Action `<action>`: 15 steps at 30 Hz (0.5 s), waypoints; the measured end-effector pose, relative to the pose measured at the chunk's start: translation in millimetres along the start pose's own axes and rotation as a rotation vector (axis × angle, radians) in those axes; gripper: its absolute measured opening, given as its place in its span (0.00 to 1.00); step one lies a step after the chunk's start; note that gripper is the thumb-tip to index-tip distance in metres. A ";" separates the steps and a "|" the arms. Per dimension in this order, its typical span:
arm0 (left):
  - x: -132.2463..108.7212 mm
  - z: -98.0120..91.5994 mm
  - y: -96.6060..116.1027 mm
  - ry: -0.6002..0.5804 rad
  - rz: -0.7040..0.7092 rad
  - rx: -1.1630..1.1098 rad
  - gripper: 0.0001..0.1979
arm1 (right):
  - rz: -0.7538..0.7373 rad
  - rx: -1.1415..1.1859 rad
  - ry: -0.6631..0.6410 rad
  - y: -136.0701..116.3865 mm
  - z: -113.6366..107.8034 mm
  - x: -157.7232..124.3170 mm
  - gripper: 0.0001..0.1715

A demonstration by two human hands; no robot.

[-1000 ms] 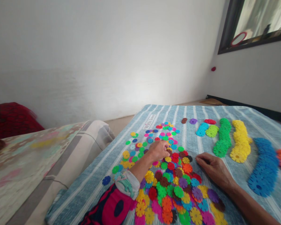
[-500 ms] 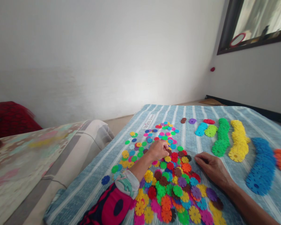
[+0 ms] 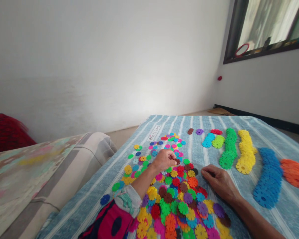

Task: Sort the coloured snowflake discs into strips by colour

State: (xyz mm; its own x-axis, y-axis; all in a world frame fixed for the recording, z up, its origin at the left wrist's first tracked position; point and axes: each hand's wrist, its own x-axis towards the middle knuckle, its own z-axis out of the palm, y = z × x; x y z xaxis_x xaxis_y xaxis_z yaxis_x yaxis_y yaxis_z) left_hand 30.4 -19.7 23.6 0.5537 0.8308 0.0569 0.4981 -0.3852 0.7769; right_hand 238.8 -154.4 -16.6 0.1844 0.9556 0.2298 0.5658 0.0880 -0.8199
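A heap of mixed coloured plastic snowflake discs lies on a blue striped cloth. My left hand hovers over the heap's far part, its fingers pinched on a dark brown disc. My right hand rests on the cloth at the heap's right edge, fingers curled under, and what they hold, if anything, is hidden. Sorted rows lie further right: green, yellow, blue and orange.
Small sorted groups of cyan, light green, red, purple and brown discs lie at the cloth's far side. A patterned cushion lies at the left. A white wall stands behind, with a window upper right.
The view has shifted slightly left and down. My left hand has closed on a brown disc and lifted a little off the heap. My right hand stays where it was.
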 end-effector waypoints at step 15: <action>160.8 29.2 28.4 0.129 -0.137 0.143 0.08 | 0.017 0.015 0.009 0.9 8.9 2.0 0.18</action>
State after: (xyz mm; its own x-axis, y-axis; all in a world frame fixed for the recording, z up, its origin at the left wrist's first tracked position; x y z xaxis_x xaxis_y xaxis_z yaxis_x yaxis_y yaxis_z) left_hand 153.1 91.2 36.5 0.3889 0.9202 0.0440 0.6572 -0.3106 0.6867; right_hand 232.6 -150.0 -21.6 0.2010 0.9545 0.2202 0.5507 0.0758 -0.8312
